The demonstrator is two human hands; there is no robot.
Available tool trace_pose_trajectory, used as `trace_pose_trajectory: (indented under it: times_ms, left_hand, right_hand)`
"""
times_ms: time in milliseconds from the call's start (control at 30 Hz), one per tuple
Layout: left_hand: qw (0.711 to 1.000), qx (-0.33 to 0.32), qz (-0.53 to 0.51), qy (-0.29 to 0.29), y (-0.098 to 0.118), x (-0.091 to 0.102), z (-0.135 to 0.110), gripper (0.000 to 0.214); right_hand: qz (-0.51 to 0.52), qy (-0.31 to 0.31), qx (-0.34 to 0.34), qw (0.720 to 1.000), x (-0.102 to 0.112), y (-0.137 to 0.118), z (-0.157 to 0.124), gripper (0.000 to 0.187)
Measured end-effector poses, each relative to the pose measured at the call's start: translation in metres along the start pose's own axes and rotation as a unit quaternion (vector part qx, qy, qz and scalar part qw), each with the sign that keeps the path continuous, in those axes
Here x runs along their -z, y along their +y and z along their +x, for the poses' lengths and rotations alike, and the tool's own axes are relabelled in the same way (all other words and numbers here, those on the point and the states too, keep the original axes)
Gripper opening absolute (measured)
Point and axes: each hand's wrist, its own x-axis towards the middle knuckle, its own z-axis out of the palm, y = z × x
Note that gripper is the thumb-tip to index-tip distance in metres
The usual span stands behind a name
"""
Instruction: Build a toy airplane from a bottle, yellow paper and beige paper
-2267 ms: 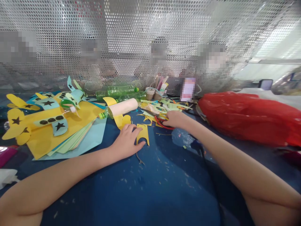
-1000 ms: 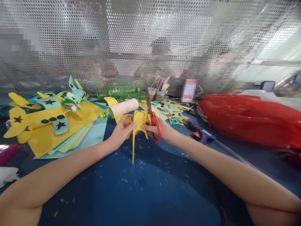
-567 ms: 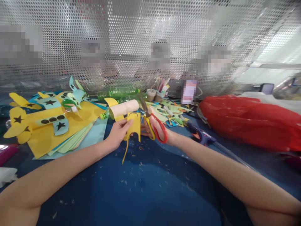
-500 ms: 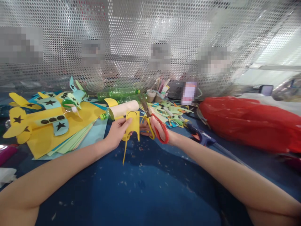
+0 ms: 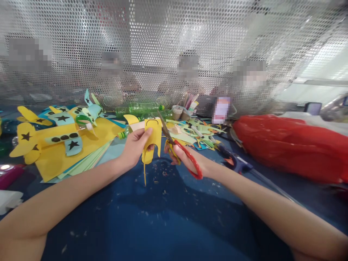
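My left hand [image 5: 137, 143] pinches a piece of yellow paper [image 5: 155, 136] between thumb and fingers, above the blue table. The paper has a dark curved line near its top and an arched cut-out below; a thin strip dangles from it. My right hand [image 5: 187, 157] grips scissors [image 5: 194, 163] with red and yellow handles, fingers through the loops. The blades point up and left, close to the paper's right edge; whether they touch it I cannot tell. Behind the paper, a pale paper-wrapped green bottle [image 5: 123, 134] lies partly hidden.
Yellow and blue paper planes [image 5: 54, 139] lie on coloured sheets [image 5: 81, 163] at left. Paper scraps [image 5: 201, 132], cups of sticks [image 5: 178, 111] and green bottles [image 5: 144, 107] stand behind. At right are a glue gun [image 5: 236, 161] and a red plastic bag [image 5: 285, 145]. Perforated metal [image 5: 163, 43] rises behind.
The scissors have tilted, their handles dropping down and right while the blades swung up toward the paper's top right edge. My left hand still holds the paper, slightly raised.
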Motion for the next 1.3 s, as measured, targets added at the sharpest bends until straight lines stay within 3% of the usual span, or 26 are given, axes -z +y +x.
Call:
trace_pose_trajectory:
  times_ms: [167, 367, 733, 1033, 1300]
  left_hand:
    - [0.999, 0.019, 0.029, -0.005, -0.002, 0.001, -0.003, 0.032]
    - [0.999, 0.021, 0.047, 0.001, -0.004, 0.002, -0.003, 0.035]
    - [0.998, 0.038, 0.047, 0.003, -0.004, 0.000, -0.006, 0.036]
    - [0.998, 0.047, 0.045, 0.003, -0.004, 0.001, -0.004, 0.036]
    - [0.997, 0.054, 0.042, 0.019, 0.000, 0.001, -0.003, 0.033]
  right_hand:
    - [-0.026, -0.001, 0.002, 1.000, -0.003, 0.006, 0.001, 0.061]
    - [-0.055, -0.002, -0.004, 0.998, 0.000, -0.005, 0.001, 0.066]
    - [-0.062, 0.001, 0.002, 0.998, 0.001, -0.005, 0.002, 0.062]
    - [-0.025, 0.019, -0.055, 0.998, 0.000, -0.002, 0.004, 0.065]
    - [-0.035, 0.048, -0.024, 0.998, -0.002, 0.005, 0.005, 0.059]
